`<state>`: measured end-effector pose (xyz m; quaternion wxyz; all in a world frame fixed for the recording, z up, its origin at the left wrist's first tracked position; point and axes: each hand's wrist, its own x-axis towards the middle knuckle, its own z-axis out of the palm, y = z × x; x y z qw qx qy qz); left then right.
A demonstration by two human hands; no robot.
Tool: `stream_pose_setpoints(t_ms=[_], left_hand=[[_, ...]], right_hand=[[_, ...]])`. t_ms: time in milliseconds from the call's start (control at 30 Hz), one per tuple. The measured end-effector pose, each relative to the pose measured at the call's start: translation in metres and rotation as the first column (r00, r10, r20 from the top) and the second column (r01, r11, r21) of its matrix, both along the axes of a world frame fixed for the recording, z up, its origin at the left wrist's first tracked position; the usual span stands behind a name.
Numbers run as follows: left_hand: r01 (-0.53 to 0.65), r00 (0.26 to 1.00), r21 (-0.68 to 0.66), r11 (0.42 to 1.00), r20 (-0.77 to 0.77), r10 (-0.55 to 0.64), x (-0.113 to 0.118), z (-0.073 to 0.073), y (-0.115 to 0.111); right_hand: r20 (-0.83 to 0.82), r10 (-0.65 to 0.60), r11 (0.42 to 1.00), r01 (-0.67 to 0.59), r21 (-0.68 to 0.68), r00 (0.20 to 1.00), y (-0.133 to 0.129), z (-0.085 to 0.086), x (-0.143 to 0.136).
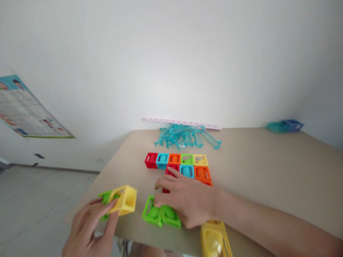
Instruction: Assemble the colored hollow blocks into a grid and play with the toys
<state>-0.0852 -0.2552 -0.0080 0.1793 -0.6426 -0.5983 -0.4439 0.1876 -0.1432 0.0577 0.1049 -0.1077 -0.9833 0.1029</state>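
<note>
My left hand (91, 223) is closed on a yellow block (129, 200) with a green block (105, 196) behind it, held above the table's left edge. My right hand (187, 198) reaches over the middle of the table, palm down, its fingers resting by a red block (173, 168) and a pair of green blocks (170, 215). Beyond it runs a row of red, blue, orange, green and yellow blocks (175, 159), with blue (187, 171) and orange (203, 174) blocks in front. My right hand hides part of the group.
Clear teal track pieces (182, 135) lie in a pile at the back, beside a pale patterned strip (182, 122) along the wall. Blue and teal pieces (292, 125) sit back right. Yellow blocks (215, 239) lie at the front edge.
</note>
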Motion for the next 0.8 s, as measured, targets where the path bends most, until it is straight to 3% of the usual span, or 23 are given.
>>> stream_pose_setpoints(t_ms=[167, 300, 467, 600, 700, 800], left_hand=[[0.149, 0.982, -0.202, 0.968, -0.081, -0.168, 0.024, 0.016, 0.067], [0.291, 0.942, -0.269, 0.918, -0.086, -0.323, 0.038, 0.021, 0.093], [0.374, 0.893, -0.392, 0.84, -0.092, -0.441, 0.052, 0.037, 0.098], [0.374, 0.884, -0.428, 0.823, -0.104, -0.456, 0.057, 0.043, 0.095], [0.317, 0.911, -0.39, 0.865, -0.128, -0.392, 0.058, 0.046, 0.086], [0.24, 0.953, -0.248, 0.939, -0.123, -0.276, 0.063, 0.05, 0.063]], right_hand=[[-0.094, -0.064, 0.998, 0.063, -0.012, 0.994, -0.003, 0.001, 0.001], [-0.118, -0.056, 0.998, 0.056, 0.005, 0.992, -0.003, 0.001, 0.002], [-0.134, -0.039, 0.999, 0.042, 0.022, 0.99, -0.002, -0.001, 0.002], [-0.147, -0.027, 1.0, 0.029, 0.007, 0.989, -0.004, -0.002, 0.001], [-0.238, -0.069, 0.997, 0.06, -0.043, 0.969, 0.0, 0.0, 0.003], [-0.317, -0.252, 0.967, 0.226, -0.117, 0.914, 0.011, 0.002, 0.006]])
